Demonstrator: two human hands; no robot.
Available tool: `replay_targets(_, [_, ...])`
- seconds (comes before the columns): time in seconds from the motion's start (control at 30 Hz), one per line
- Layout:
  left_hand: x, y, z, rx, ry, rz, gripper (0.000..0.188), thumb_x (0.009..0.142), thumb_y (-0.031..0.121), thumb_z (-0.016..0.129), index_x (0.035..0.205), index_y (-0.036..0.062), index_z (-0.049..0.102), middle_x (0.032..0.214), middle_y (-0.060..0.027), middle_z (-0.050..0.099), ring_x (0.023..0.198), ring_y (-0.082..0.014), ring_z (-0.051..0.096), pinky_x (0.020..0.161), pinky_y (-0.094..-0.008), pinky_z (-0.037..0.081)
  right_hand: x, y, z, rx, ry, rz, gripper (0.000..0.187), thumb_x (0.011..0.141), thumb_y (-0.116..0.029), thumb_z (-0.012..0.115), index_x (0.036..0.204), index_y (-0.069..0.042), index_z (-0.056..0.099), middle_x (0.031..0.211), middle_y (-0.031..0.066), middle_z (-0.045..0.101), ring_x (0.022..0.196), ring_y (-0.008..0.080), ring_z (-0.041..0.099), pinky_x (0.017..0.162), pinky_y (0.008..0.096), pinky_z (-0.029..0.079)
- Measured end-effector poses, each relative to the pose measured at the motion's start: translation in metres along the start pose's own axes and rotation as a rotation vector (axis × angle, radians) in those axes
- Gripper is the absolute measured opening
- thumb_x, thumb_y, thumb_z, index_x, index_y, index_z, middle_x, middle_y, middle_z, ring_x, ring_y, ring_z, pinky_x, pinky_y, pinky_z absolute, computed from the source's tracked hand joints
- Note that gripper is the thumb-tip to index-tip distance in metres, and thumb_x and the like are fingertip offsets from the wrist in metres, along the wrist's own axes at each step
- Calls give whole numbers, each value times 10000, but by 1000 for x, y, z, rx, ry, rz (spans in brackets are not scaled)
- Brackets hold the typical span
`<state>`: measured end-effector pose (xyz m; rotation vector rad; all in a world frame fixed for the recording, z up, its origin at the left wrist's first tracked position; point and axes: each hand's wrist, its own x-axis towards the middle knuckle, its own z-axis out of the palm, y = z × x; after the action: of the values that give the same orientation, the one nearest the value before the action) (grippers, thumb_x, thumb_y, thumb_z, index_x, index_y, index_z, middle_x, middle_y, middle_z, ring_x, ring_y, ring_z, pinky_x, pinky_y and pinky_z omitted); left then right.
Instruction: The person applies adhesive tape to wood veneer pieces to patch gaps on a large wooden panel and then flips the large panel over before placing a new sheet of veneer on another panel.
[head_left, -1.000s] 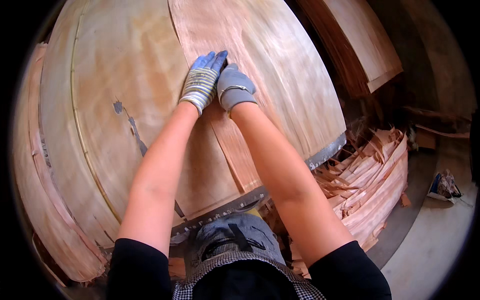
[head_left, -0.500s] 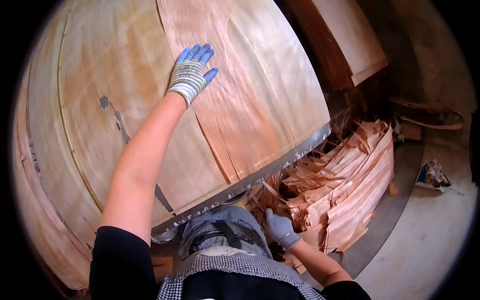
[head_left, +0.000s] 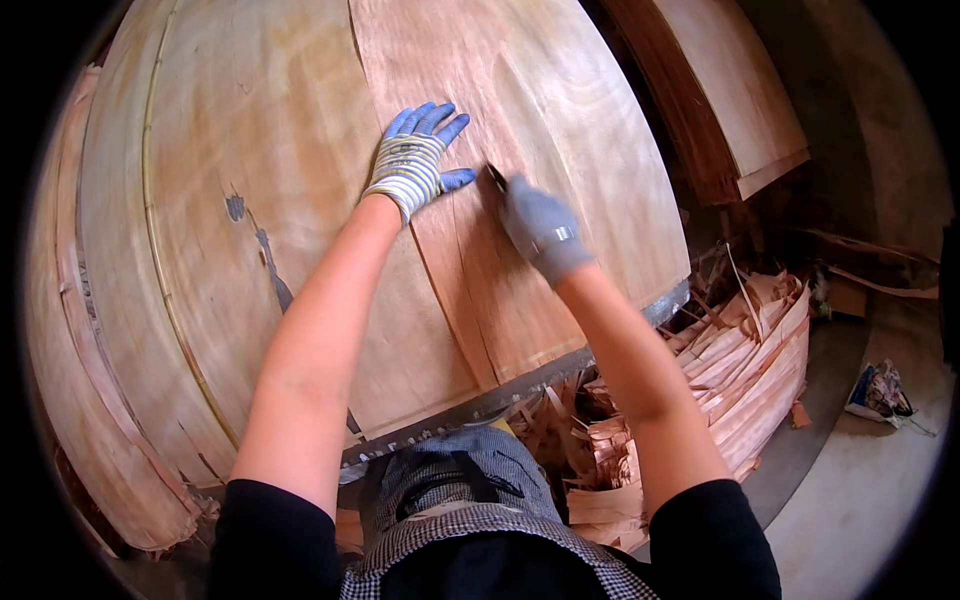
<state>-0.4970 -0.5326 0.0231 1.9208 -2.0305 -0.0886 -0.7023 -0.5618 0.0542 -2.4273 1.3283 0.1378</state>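
A reddish strip of wood veneer (head_left: 460,290) lies over paler veneer sheets (head_left: 300,110) on a broad work surface. My left hand (head_left: 415,165), in a striped glove with blue fingers, presses flat on the strip, fingers spread. Just right of its thumb is my right hand (head_left: 543,225), in a grey glove slightly smeared by motion. It is closed around a small knife (head_left: 496,178) whose dark tip points up and left at the strip. The glove hides the knife's handle. A dark split runs through the pale sheet near my left forearm.
A dark metal edge (head_left: 520,388) borders the work surface in front of my apron. Below it at right lies a heap of torn veneer scraps (head_left: 745,350). Another veneer stack (head_left: 735,80) stands far right. A small crumpled packet (head_left: 880,392) lies on the floor.
My right hand has come up from beside the scrap heap onto the veneer, with the knife now showing. My left hand stays flat on the strip; the whole view has shifted slightly.
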Motion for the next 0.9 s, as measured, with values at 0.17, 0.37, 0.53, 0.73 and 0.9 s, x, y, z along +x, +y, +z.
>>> replay_targets(0.17, [1,-3,4,12,-21,-8,720,759,462,691,1365,135,479,1407,-124,451,1312,-316,388,1115,-442,265,-219,73,39,-54,9,139,214,894,-184,525,1025,-31,451,727,219,634,677,412,628,589,500,502])
replay_targets(0.37, [3,4,2,54,-94,-51,794,753,483,688,1412,142,406,1450,-135,387,1353,-321,333,1131,-455,228,-347,60,31,31,-341,474,411,911,-294,545,1239,-61,462,934,217,666,768,376,661,638,463,521])
replay_targets(0.53, [8,6,-8,43,-194,-55,812,756,513,672,1419,134,396,1465,-138,366,1363,-330,315,1142,-445,209,-181,18,12,237,331,-204,260,832,-137,586,1086,-79,573,891,107,653,772,312,637,648,385,517])
replay_targets(0.73, [45,-36,-7,-366,241,-917,783,685,335,807,1338,81,457,1347,-193,476,1175,-347,514,1008,-452,415,-143,-15,21,24,168,-61,112,890,-198,564,920,-90,572,787,103,626,775,298,625,629,417,501])
replay_targets(0.9, [79,-72,15,-626,143,-1189,813,674,317,836,1272,-93,469,1267,-283,544,1160,-359,553,961,-407,460,-148,-9,28,-5,290,-178,113,869,-210,575,902,-108,538,801,77,626,771,263,641,558,381,525])
